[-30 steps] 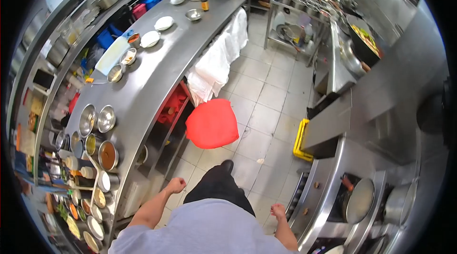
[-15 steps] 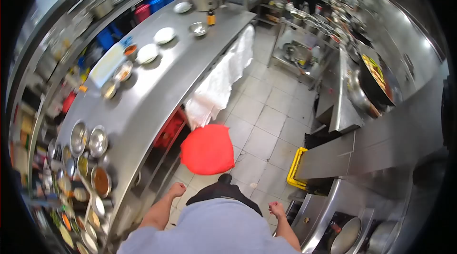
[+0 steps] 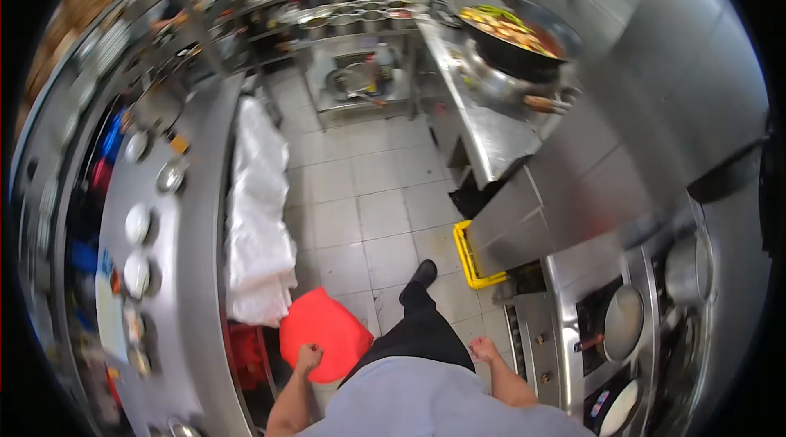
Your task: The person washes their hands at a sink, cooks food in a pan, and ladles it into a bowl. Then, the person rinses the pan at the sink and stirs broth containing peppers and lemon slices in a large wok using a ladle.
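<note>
My left hand [image 3: 309, 357] is curled closed at my left side, with nothing visible in it. From this view it overlaps a bright red, flat-topped thing [image 3: 332, 326] on the floor, whose kind I cannot make out; I see no grip on it. My right hand [image 3: 483, 348] hangs at my right side, fingers curled in and holding nothing that I can see. The stove [image 3: 528, 339] with its knobs is nearest to it. A pan [image 3: 624, 322] with a wooden handle rests on that stove.
Along the left runs a steel counter [image 3: 188, 273] with bowls, beside hanging white sheeting [image 3: 260, 249]. A black wok [image 3: 516, 48] of food sits upper right. A yellow crate [image 3: 468, 261] stands low by the stove. Ahead is a rack [image 3: 360, 105] with pots.
My view has turned right and I have stepped forward, one shoe now extended on the tiles. The counter has shifted left in view; the rack and wok look closer. Both hands remain curled.
</note>
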Motion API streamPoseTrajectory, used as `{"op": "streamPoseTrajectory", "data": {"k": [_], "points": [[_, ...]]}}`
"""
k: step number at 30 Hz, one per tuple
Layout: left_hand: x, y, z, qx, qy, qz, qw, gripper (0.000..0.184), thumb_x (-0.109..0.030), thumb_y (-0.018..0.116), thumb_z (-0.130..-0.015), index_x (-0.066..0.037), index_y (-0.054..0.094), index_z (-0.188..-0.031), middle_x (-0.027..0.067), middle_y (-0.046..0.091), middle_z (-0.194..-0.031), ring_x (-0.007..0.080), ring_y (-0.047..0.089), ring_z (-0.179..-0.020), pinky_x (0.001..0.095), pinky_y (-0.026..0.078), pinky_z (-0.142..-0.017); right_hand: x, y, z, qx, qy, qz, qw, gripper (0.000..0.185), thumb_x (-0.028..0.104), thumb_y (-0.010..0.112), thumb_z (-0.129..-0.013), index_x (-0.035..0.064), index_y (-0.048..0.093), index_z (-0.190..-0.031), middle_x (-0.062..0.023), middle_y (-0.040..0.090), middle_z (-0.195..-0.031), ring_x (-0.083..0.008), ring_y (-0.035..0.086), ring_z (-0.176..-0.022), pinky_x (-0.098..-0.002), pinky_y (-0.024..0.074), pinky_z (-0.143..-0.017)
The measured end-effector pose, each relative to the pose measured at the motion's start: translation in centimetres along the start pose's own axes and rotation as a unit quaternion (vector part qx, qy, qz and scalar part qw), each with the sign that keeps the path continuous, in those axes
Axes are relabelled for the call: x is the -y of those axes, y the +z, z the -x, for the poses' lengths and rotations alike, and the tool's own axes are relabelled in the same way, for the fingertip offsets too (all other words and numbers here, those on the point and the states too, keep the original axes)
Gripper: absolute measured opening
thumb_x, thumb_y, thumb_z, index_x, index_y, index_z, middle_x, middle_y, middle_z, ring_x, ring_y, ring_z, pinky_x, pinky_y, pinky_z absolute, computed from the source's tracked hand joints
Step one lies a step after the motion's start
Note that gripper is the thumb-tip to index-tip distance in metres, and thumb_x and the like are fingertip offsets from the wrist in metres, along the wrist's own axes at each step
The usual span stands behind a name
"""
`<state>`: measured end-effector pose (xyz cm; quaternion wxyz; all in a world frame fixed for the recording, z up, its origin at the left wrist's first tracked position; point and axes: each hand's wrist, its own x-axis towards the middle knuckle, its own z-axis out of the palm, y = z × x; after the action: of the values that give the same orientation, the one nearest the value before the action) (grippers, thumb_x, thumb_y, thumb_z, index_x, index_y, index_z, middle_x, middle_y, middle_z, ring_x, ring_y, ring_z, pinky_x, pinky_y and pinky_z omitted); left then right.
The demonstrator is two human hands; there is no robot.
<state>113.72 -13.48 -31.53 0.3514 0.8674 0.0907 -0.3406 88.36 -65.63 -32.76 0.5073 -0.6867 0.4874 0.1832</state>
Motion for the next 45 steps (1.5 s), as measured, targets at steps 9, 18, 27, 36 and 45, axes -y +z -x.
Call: {"op": "streamPoseTrajectory", "data": {"k": [9, 18, 27, 36, 45], "points": [[-13.1, -1.6, -6.5, 0.103, -0.014, 0.057, 0.993, 0.013, -0.012, 0.06, -0.082, 0.0, 0.063, -0.077, 0.0059, 0.061, -0.066, 0.0132, 0.057, -0.058, 0.0291, 0.045, -0.05, 3.4, -3.9, -7.9, 0.131, -0.104, 0.267, 0.949, 0.023, 0.02, 0.052, -0.082, 0.0064, 0.067, -0.071, -0.0056, 0.06, -0.061, -0.0182, 0.059, -0.054, -0.0327, 0.0496, -0.049], [-32.7, -3.1, -21.0, 0.106, 0.076, 0.0, 0.991, 0.014, -0.011, 0.058, -0.082, 0.002, 0.064, -0.082, 0.0068, 0.062, -0.066, 0.0144, 0.059, -0.06, 0.0292, 0.048, -0.053, 22.6, -8.6, -14.5, -0.053, -0.021, -0.175, 0.983, 0.009, 0.015, 0.06, -0.085, 0.0071, 0.063, -0.089, -0.001, 0.06, -0.071, -0.0117, 0.059, -0.065, -0.0288, 0.0467, -0.052], [-52.5, 0.7, -33.3, 0.181, 0.136, -0.119, 0.967, 0.02, -0.017, 0.061, -0.081, 0.002, 0.065, -0.087, 0.0118, 0.066, -0.072, 0.0167, 0.062, -0.066, 0.0319, 0.051, -0.064, 19.8, -8.4, -13.0, -0.124, 0.122, -0.238, 0.956, 0.009, 0.013, 0.056, -0.08, 0.0049, 0.059, -0.08, -0.0037, 0.058, -0.066, -0.0135, 0.057, -0.057, -0.0295, 0.0481, -0.049], [-68.3, 5.0, -49.1, 0.252, 0.315, -0.286, 0.869, 0.019, -0.017, 0.06, -0.074, -0.003, 0.07, -0.082, 0.0198, 0.068, -0.081, 0.0314, 0.067, -0.08, 0.0382, 0.053, -0.073, 21.9, 2.8, -6.6, -0.307, 0.234, -0.466, 0.796, 0.013, 0.016, 0.059, -0.083, 0.0028, 0.059, -0.083, -0.0073, 0.06, -0.068, -0.0164, 0.058, -0.056, -0.0304, 0.0486, -0.046], [-75.2, 3.9, -58.3, 0.294, 0.399, -0.363, 0.789, 0.02, -0.017, 0.06, -0.075, 0.002, 0.066, -0.076, 0.0217, 0.066, -0.073, 0.0325, 0.067, -0.071, 0.0403, 0.052, -0.066, 59.5, -13.9, -8.0, -0.606, -0.023, -0.187, 0.773, 0.017, 0.009, 0.063, -0.086, 0.0023, 0.058, -0.101, -0.0065, 0.061, -0.085, -0.0126, 0.058, -0.074, -0.0276, 0.0481, -0.068]]}}
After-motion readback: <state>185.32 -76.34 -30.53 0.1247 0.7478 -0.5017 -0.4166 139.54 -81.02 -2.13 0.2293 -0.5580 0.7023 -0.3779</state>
